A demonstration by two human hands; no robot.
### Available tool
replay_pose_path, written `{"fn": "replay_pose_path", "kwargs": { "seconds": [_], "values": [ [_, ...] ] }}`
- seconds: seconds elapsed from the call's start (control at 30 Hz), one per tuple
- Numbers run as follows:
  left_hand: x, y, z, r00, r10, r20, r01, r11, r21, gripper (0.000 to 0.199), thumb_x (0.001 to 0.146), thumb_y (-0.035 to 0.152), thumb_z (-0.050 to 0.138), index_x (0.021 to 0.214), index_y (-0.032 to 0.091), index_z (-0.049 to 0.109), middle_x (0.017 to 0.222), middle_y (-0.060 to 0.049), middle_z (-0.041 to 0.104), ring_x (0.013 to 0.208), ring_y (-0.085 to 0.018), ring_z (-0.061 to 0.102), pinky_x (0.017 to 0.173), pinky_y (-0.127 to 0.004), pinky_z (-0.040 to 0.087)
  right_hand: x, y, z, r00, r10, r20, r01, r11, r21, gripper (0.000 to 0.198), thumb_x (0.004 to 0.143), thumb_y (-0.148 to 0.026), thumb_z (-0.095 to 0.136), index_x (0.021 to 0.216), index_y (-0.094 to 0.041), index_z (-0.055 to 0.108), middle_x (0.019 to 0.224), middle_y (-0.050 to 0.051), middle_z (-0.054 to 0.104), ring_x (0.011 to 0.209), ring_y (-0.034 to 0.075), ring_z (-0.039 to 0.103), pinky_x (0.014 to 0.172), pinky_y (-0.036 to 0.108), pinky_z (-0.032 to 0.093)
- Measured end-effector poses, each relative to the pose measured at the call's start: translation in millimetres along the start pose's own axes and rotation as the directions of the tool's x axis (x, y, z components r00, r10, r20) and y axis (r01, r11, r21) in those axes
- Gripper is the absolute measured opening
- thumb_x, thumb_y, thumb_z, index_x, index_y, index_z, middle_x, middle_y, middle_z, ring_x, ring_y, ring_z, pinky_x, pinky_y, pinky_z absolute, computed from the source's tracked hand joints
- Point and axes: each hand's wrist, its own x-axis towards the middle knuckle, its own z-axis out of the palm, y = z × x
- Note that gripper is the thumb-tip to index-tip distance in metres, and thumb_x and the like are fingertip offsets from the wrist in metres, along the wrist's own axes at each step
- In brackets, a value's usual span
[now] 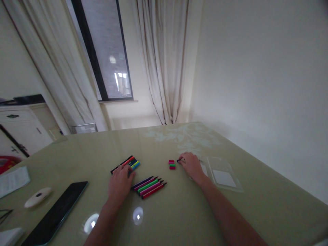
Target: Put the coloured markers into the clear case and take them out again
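My right hand [190, 166] pinches a small dark marker cap [178, 161] between thumb and fingertips, just above the table. Beside it lies a short stack of loose caps [172, 165], pink, green and red. My left hand [121, 181] rests with its fingertips on a row of capped markers [131, 163], black, red, blue and yellow among them; its thumb stands apart from the fingers. To the right of that hand several uncapped markers [150, 186], dark purple, magenta, green and red, lie side by side with their dark tips pointing right.
A clear plastic case [225, 176] lies partly behind my right forearm. On the left are a black tablet-like slab [57, 212], a white oval device [38, 197] and papers [14, 181]. A wall borders the table [179, 218] on the right.
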Motion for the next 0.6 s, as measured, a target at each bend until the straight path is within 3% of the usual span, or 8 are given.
{"fn": "replay_pose_path", "kwargs": {
  "seconds": [0.17,0.27,0.33,0.47,0.6],
  "values": [
    [-0.7,-1.2,1.3,1.000,-0.025,0.011,0.025,1.000,-0.015,0.022,0.096,0.029,0.052,0.112,0.018,0.061,0.108,-0.011,0.070,0.103,-0.028,0.067,0.087,-0.036,0.050,-4.8,-18.7,-5.7,0.994,-0.094,-0.062,0.099,0.992,0.074,0.018,0.093,-0.016,0.063,0.104,-0.020,0.076,0.111,0.010,0.074,0.108,0.027,0.063,0.093,0.037,0.044],
    [0.2,-1.3,0.3,1.000,-0.007,0.029,0.008,1.000,-0.025,0.018,0.096,0.030,0.052,0.103,0.019,0.065,0.104,-0.011,0.070,0.103,-0.029,0.067,0.089,-0.037,0.049,-10.9,-39.4,-3.9,0.979,-0.192,-0.067,0.200,0.969,0.142,0.016,0.095,-0.018,0.063,0.103,-0.020,0.077,0.105,0.011,0.075,0.103,0.027,0.064,0.092,0.039,0.045],
    [0.3,4.8,-1.6,0.998,0.069,-0.003,-0.069,0.995,-0.065,0.016,0.094,0.030,0.054,0.094,0.020,0.066,0.103,-0.011,0.069,0.104,-0.029,0.065,0.092,-0.039,0.048,-16.5,-53.6,-0.2,0.964,-0.257,-0.075,0.267,0.942,0.204,0.018,0.096,-0.022,0.063,0.108,-0.020,0.076,0.107,0.011,0.075,0.104,0.028,0.064,0.094,0.041,0.046],
    [-5.1,31.1,-5.9,0.965,0.255,-0.066,-0.263,0.917,-0.300,0.017,0.096,0.036,0.053,0.096,0.024,0.065,0.103,-0.007,0.069,0.102,-0.027,0.064,0.091,-0.038,0.048,-26.2,-73.2,4.4,0.929,-0.349,-0.123,0.366,0.817,0.445,0.028,0.100,-0.032,0.062,0.125,-0.023,0.070,0.118,0.009,0.073,0.108,0.024,0.066,0.098,0.036,0.048],
    [-13.9,51.8,-8.7,0.952,0.306,-0.001,-0.262,0.815,-0.516,0.021,0.099,0.041,0.046,0.099,0.025,0.061,0.097,-0.004,0.070,0.091,-0.023,0.065,0.082,-0.033,0.049,-26.0,-73.3,-3.5,0.931,-0.334,-0.148,0.351,0.703,0.619,0.019,0.099,-0.034,0.063,0.105,-0.023,0.078,0.098,0.005,0.078,0.092,0.020,0.070,0.086,0.031,0.051]
  ]
}}
